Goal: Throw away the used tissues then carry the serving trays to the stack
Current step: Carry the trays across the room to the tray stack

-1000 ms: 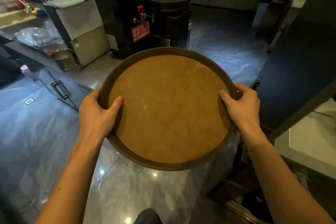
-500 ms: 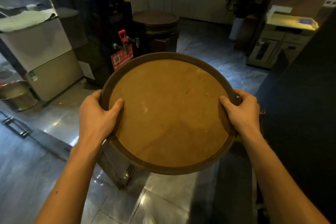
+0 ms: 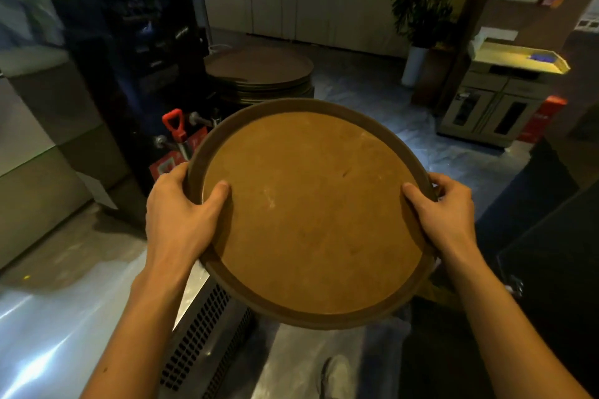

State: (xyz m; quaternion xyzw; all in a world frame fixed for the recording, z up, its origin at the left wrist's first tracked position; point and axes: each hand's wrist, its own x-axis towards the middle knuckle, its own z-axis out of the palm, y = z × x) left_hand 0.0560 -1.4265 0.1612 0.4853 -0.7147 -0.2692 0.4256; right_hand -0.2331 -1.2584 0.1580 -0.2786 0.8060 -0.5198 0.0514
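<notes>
A round brown serving tray [image 3: 311, 214] with a raised dark rim is held level in front of me. My left hand [image 3: 178, 214] grips its left rim, thumb lying on the tray's inner surface. My right hand [image 3: 444, 214] grips the right rim the same way. The tray carries nothing. Beyond its far edge a stack of similar round trays [image 3: 259, 71] rests on a dark stand. No tissues are visible.
A tall black machine [image 3: 129, 81] with a red-handled tap [image 3: 175, 126] stands at the left of the stack. A low metal vented unit [image 3: 201, 334] lies below my left arm. A potted plant [image 3: 421, 10] and a beige cabinet [image 3: 496, 104] stand at the right.
The view has advanced and lifted: the tray stack, black machine and cabinet are nearer and larger. Both hands keep the same grip on the tray.
</notes>
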